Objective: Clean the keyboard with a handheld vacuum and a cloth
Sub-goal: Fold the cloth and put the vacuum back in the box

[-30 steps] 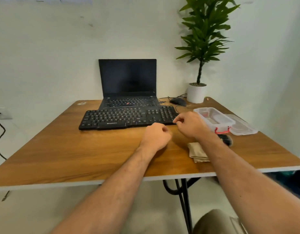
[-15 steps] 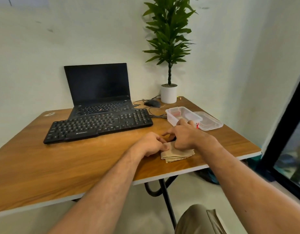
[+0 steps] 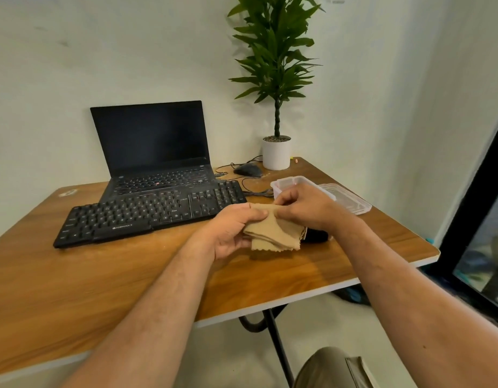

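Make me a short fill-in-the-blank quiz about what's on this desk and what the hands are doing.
1. Both hands, left hand and right hand, hold a tan ____.
2. The black keyboard lies in front of the open ____.
3. The white pot holds a green ____.

Missing words: cloth; laptop; plant.
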